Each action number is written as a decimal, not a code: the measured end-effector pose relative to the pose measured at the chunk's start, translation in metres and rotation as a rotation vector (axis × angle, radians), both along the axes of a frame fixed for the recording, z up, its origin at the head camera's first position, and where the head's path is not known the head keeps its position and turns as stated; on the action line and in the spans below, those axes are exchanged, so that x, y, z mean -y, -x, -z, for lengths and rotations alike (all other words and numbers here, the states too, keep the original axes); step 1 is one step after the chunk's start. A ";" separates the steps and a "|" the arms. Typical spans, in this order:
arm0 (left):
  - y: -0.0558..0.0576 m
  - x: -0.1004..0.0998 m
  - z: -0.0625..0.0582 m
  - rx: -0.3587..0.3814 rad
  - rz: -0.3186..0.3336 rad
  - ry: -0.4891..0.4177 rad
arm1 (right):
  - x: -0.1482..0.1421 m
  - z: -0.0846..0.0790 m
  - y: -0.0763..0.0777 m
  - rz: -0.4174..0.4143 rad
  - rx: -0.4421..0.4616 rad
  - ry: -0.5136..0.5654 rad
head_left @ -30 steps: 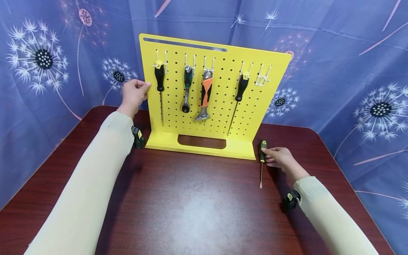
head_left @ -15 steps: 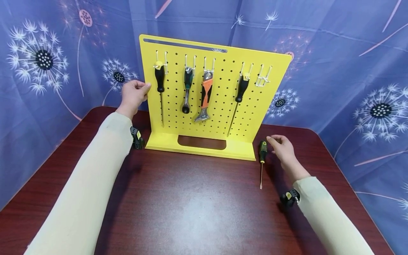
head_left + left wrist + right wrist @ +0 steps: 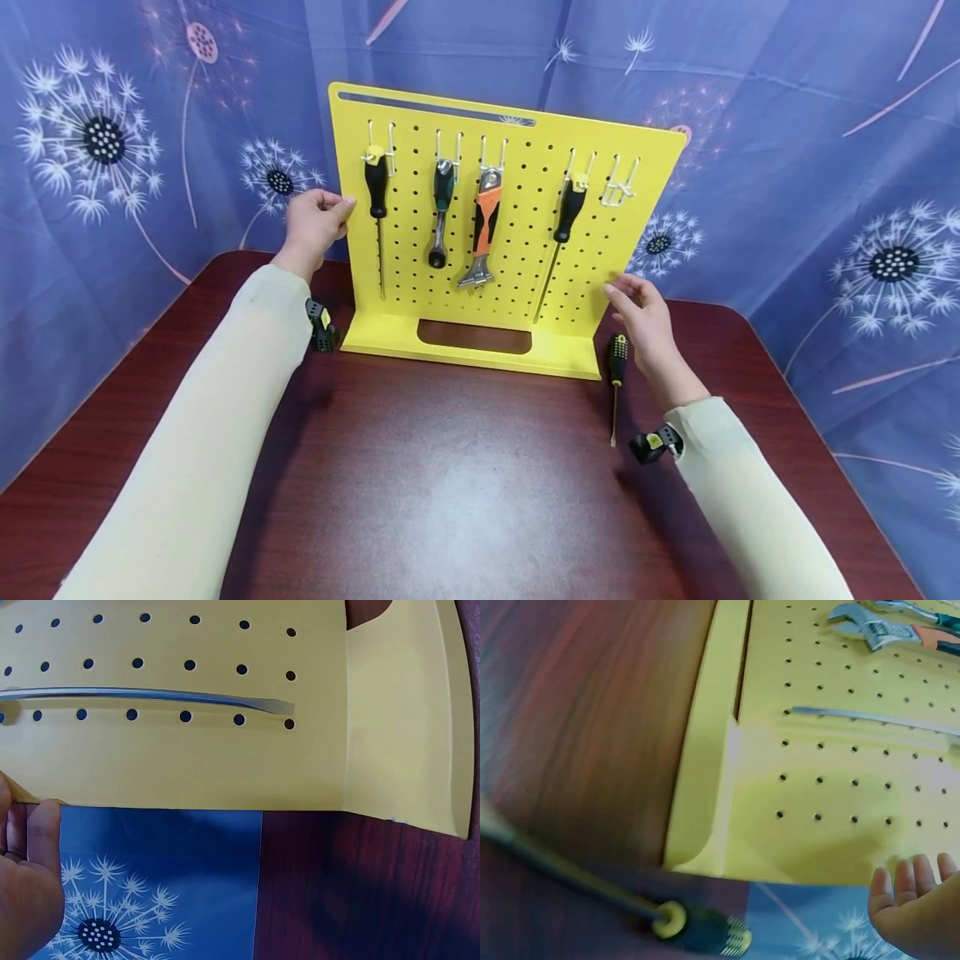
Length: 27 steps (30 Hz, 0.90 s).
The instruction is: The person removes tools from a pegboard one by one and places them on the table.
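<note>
A yellow pegboard (image 3: pixel 517 242) stands upright on the table, and my left hand (image 3: pixel 313 229) pinches its left edge. In the left wrist view that hand (image 3: pixel 28 870) shows at the board's edge, near a hanging screwdriver's blade (image 3: pixel 187 696). My right hand (image 3: pixel 647 325) is beside the board's lower right edge, fingers loosely extended, holding nothing; whether it touches the edge I cannot tell. Just below it a black-and-yellow screwdriver (image 3: pixel 617 360) lies on the table, blurred in the right wrist view, where the fingers of my right hand (image 3: pixel 922 907) overlap the board's edge.
On the board's hooks hang a left screwdriver (image 3: pixel 377 185), a ratchet wrench (image 3: pixel 442 187), an orange-handled adjustable wrench (image 3: pixel 486 221) and a right screwdriver (image 3: pixel 572 208). The far-right hook (image 3: pixel 618 192) holds nothing. A blue dandelion curtain (image 3: pixel 862 167) hangs behind the dark red table (image 3: pixel 465 467).
My right hand has let go of the screwdriver on the table and moved up and left to the board's right edge. My left hand stays at the left edge.
</note>
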<state>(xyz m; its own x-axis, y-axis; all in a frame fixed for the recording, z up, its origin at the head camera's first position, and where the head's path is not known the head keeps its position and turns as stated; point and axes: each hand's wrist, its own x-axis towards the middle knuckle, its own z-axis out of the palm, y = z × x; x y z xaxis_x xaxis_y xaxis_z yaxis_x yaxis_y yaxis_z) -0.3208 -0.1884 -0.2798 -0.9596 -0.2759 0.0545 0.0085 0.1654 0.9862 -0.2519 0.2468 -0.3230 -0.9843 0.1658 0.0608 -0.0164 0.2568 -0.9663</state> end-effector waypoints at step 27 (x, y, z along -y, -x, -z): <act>-0.002 -0.001 -0.004 0.035 -0.002 -0.007 | 0.047 -0.041 0.029 -0.207 -0.019 0.271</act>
